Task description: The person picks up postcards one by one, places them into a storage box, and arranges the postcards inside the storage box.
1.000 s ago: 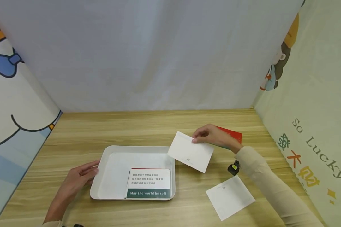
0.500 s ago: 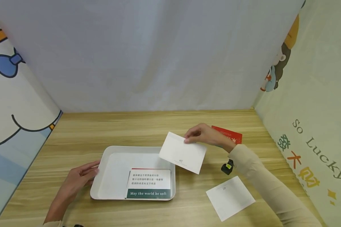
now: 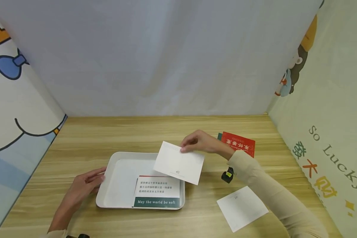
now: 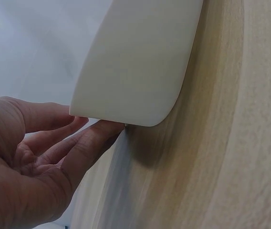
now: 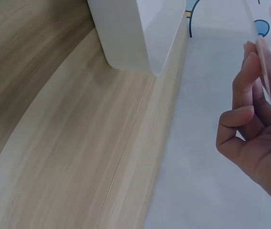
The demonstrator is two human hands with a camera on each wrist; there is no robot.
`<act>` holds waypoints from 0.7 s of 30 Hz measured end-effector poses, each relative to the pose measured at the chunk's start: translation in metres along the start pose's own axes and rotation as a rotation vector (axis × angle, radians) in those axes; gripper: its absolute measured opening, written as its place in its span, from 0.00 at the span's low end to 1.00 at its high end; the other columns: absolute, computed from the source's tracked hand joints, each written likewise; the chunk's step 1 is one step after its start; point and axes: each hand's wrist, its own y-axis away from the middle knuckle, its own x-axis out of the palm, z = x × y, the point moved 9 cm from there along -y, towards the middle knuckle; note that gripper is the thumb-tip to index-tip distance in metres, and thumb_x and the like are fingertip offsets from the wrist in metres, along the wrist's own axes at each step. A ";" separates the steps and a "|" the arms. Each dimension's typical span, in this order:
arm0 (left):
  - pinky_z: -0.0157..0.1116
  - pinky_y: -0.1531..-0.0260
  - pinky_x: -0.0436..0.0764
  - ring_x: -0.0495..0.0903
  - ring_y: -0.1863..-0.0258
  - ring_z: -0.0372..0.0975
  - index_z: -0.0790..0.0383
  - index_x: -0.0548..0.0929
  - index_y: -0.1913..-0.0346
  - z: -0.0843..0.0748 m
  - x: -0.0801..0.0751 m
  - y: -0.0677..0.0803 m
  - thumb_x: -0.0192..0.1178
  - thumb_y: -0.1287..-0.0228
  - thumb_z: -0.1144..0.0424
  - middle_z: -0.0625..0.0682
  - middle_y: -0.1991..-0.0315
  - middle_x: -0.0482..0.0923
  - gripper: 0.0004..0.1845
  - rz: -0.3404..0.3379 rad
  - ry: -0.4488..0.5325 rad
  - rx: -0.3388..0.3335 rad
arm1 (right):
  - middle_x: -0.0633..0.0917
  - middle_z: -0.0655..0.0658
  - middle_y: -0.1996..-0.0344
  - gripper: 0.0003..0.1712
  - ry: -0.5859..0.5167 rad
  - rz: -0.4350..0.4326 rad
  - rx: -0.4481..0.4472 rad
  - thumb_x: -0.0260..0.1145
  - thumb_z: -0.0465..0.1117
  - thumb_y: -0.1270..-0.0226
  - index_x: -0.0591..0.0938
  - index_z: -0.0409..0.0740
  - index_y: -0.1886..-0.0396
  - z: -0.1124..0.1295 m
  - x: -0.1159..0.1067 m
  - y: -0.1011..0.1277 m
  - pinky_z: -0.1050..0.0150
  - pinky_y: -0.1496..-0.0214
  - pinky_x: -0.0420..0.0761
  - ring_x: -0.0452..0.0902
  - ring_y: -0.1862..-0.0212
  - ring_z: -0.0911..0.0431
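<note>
My right hand point(image 3: 197, 142) pinches a white card point(image 3: 178, 162) by its upper edge, thumb on the blank-looking face. The card is tilted above the right side of a white tray point(image 3: 119, 185), covering part of the rim. Inside the tray lies a white-and-green card point(image 3: 157, 188) lettered "May the world be soft", with a red edge showing behind it. My left hand point(image 3: 81, 186) holds the tray's left end at the rim. From the left wrist, several fingers point(image 4: 92, 143) meet the tray's end wall point(image 4: 130, 71). In the right wrist view the pinched card point(image 5: 263, 67) appears edge-on.
Another white card point(image 3: 242, 208) lies on the wooden table point(image 3: 137, 132) at the right front. Behind my right wrist is a red card point(image 3: 239, 142) over a dark green one point(image 3: 219, 136). Printed cloth walls stand left and right, a plain one behind.
The right hand has carried the white card leftward, farther over the tray. More of the red card behind the wrist now shows. The left hand stays at the tray's end.
</note>
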 end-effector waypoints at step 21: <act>0.31 0.59 0.86 0.81 0.57 0.22 0.73 0.68 0.24 -0.001 0.000 0.002 0.58 0.19 0.61 0.72 0.33 0.76 0.29 -0.027 -0.003 -0.003 | 0.90 0.45 0.66 0.06 -0.056 0.094 -0.055 0.72 0.33 0.29 0.90 0.33 0.57 0.010 0.049 -0.036 0.69 0.61 0.77 0.77 0.67 0.63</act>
